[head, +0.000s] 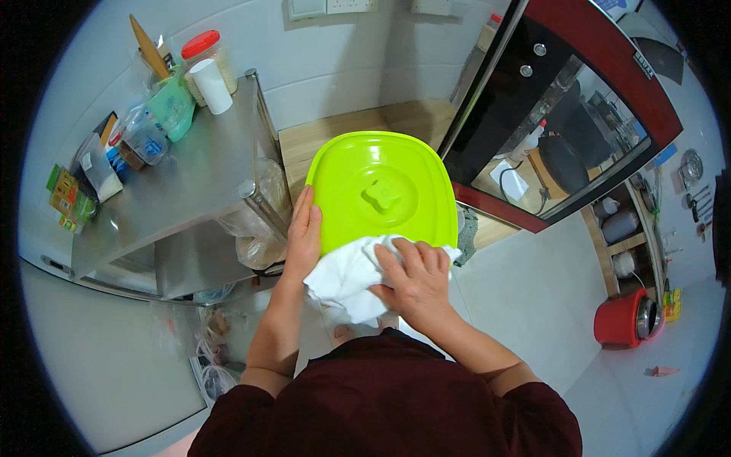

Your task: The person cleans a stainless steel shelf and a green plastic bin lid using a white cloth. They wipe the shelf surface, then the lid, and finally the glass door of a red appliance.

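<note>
A bright green plastic lid point(348, 177) with a recessed circle and a knob-like shape at its middle lies before me. My left hand point(305, 234) grips its left edge, thumb on the upper side. Over the near part of the lid is a white cloth point(348, 274), bunched and hanging past the near edge. My right hand point(416, 279) presses on this cloth with the fingers spread across it and the thumb toward the left. The lid's near rim is hidden under the cloth.
To the left stands a steel shelf table point(188, 183) with jars, a green plastic holder point(171, 108) and packets. A dark red cabinet with a glass door point(548, 131) rises at the right. Farther right, a red bucket point(619, 320) is beside wooden shelves point(625, 243).
</note>
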### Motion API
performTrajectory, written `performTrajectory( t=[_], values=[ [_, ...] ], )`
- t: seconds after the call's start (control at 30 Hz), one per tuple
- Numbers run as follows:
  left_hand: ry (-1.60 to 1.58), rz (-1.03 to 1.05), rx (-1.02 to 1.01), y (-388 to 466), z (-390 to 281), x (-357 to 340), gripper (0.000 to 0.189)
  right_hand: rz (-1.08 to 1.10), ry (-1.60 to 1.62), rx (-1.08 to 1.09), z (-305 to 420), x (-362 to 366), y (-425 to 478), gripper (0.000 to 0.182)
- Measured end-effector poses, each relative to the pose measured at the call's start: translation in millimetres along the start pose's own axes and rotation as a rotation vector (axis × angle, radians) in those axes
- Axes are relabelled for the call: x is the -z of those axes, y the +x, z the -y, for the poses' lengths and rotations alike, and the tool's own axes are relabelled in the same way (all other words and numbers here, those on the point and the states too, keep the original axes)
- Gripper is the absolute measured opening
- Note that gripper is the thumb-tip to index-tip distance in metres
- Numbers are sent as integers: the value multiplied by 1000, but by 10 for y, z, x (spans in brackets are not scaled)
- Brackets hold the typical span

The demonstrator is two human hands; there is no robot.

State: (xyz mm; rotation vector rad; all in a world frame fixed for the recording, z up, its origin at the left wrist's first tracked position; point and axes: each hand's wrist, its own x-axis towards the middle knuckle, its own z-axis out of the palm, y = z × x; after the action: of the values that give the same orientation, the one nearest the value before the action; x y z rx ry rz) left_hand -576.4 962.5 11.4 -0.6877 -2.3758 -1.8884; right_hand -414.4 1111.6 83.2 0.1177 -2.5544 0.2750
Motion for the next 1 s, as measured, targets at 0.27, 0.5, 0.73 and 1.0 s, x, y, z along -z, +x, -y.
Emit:
performTrajectory(
  t=[0.27, 0.5, 0.73, 1.0],
  values=[
    [239, 72, -13, 51, -73, 172, 45, -27, 25, 132, 226, -234, 307, 42],
    [607, -13, -138, -36, -289, 111, 39, 6, -156, -34, -221, 18, -24, 42],
    [-419, -193, -148, -267, -428, -117, 40, 97, 104, 298, 40, -301, 653, 37],
    [576, -105, -272, -38, -853, -108, 46, 225, 25, 385, -373, -985, 1618, 24]
  ],
)
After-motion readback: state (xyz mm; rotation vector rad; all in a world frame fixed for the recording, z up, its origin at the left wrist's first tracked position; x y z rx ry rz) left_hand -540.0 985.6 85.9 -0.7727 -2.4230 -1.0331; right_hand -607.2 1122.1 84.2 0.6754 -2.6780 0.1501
